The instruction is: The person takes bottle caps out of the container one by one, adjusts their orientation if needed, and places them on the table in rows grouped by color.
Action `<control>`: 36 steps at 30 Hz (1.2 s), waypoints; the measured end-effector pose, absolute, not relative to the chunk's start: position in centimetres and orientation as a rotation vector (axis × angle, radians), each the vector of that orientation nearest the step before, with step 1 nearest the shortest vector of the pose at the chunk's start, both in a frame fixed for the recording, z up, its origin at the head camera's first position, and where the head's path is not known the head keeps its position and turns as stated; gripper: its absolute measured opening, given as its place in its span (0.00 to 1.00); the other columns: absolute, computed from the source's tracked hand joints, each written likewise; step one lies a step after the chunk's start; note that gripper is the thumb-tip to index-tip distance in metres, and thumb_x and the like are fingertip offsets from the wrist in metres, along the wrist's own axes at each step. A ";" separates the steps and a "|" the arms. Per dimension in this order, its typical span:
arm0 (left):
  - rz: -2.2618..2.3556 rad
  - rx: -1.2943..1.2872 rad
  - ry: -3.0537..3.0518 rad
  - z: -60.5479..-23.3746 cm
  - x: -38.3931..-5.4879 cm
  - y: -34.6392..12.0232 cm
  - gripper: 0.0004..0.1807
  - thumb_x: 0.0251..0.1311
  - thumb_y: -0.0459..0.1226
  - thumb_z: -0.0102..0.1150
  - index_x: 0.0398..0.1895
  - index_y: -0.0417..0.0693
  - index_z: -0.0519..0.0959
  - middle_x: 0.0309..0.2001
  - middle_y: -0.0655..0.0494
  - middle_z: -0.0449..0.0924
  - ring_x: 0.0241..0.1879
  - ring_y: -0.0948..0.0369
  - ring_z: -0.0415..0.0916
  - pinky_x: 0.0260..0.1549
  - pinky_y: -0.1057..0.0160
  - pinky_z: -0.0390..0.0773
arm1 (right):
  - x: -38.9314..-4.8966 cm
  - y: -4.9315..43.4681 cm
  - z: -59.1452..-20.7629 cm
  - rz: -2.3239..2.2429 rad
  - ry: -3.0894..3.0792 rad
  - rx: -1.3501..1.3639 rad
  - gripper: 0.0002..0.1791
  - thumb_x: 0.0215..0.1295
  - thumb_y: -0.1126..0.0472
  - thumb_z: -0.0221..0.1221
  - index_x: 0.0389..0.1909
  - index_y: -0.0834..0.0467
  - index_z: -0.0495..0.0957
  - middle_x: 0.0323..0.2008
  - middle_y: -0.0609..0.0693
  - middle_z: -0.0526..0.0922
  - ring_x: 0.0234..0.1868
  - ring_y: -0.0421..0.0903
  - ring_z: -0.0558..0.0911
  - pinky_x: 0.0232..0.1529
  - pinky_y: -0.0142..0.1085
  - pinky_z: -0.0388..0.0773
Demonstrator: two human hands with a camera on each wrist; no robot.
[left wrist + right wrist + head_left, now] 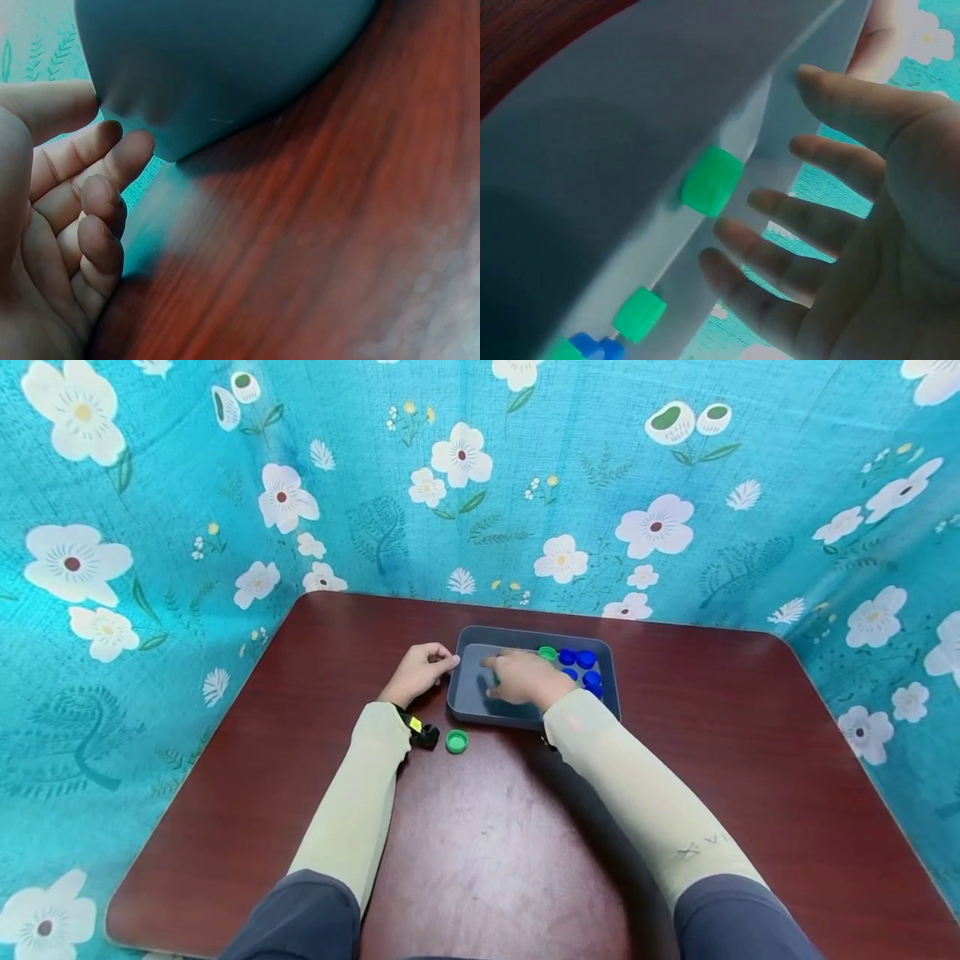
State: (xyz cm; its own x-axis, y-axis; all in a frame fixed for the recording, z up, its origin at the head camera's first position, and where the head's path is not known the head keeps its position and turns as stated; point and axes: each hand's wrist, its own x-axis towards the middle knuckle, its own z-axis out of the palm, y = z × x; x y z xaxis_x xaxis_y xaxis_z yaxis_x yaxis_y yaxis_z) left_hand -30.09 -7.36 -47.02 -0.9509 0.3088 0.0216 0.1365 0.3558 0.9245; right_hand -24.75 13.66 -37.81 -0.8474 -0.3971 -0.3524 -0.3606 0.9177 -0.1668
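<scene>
A grey rectangular tray [491, 720] sits on the table. My left hand [416, 675] holds its left end, thumb at the rim and curled fingers against the outer wall [225, 82]. Over the tray's left half hovers my right hand [525, 678], fingers spread and nothing between them. Close to those fingertips, a green bottle cap [712, 181] lies inside the tray. Another green cap [547, 653] is near the back wall, beside several blue caps [586, 659] gathered at the right end. My right hand and forearm hide part of the tray floor.
One green cap [457, 741] lies on the table in front of the tray, just right of my left wrist. The dark red-brown table [720, 735] extends around the tray. A turquoise flowered curtain [375, 468] hangs behind the table and along its sides.
</scene>
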 end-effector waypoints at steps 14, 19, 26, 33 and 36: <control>1.639 0.425 2.490 -47.1 -29.6 -7.6 0.13 0.64 0.48 0.63 0.34 0.47 0.81 0.31 0.49 0.81 0.22 0.51 0.73 0.26 0.56 0.76 | -24.8 14.1 -39.5 -0.020 2.770 -0.636 0.25 0.72 0.64 0.54 0.69 0.52 0.69 0.66 0.56 0.70 0.66 0.56 0.68 0.65 0.49 0.62; 1.653 0.434 2.476 -47.0 -29.5 -7.4 0.14 0.64 0.48 0.63 0.34 0.46 0.81 0.31 0.49 0.80 0.22 0.51 0.72 0.26 0.57 0.76 | -24.9 14.4 -40.2 -0.038 2.777 -0.657 0.21 0.74 0.67 0.49 0.65 0.53 0.74 0.59 0.53 0.78 0.59 0.52 0.76 0.61 0.45 0.69; 1.659 0.428 2.470 -47.1 -29.3 -7.1 0.15 0.64 0.48 0.63 0.35 0.45 0.81 0.31 0.49 0.80 0.22 0.51 0.72 0.25 0.56 0.75 | -24.8 15.1 -40.7 -0.078 2.838 -0.667 0.19 0.71 0.68 0.52 0.60 0.56 0.78 0.55 0.54 0.80 0.55 0.51 0.79 0.57 0.44 0.73; 1.675 0.423 2.463 -47.1 -29.8 -7.2 0.14 0.63 0.48 0.63 0.34 0.47 0.81 0.32 0.45 0.80 0.22 0.51 0.72 0.25 0.56 0.75 | -25.0 15.8 -40.6 -0.168 2.902 -0.600 0.19 0.68 0.70 0.55 0.57 0.58 0.79 0.54 0.55 0.81 0.54 0.52 0.79 0.54 0.44 0.75; 1.672 0.415 2.451 -47.2 -29.7 -7.2 0.13 0.63 0.48 0.63 0.34 0.46 0.81 0.32 0.44 0.80 0.22 0.51 0.72 0.25 0.56 0.75 | -24.9 16.0 -40.5 -0.192 2.900 -0.569 0.17 0.65 0.67 0.59 0.55 0.60 0.80 0.51 0.55 0.82 0.50 0.50 0.81 0.51 0.43 0.77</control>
